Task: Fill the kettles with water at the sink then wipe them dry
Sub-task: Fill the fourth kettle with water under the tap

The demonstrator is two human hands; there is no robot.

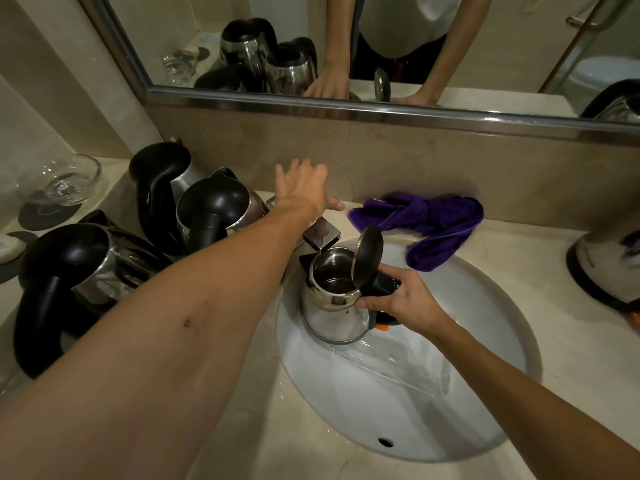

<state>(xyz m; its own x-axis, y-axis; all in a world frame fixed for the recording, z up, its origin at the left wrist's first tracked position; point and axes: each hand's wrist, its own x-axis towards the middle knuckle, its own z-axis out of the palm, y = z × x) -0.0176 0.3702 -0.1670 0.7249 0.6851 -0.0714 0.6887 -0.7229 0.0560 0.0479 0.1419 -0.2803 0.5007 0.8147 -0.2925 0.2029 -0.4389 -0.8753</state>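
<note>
Over the sink, my right hand is curled round the black handle of the open kettle, thumb against the steel body near the rim. I hold it upright inside the white basin, its lid flipped up and standing on edge, its spout toward the chrome tap just behind it. The inside looks dark; I cannot tell how much water it holds. My left hand reaches forward above the tap with fingers spread and relaxed, gripping nothing, thumb stretched toward the backsplash. A purple cloth lies crumpled on the counter just behind the basin, one end draping over its rim. To the left of my forearm three more steel kettles with black lids crowd together: the nearest kettle, the middle kettle, the far kettle. Beyond them sits a glass bowl. Another kettle stands at the right edge of the counter.
</note>
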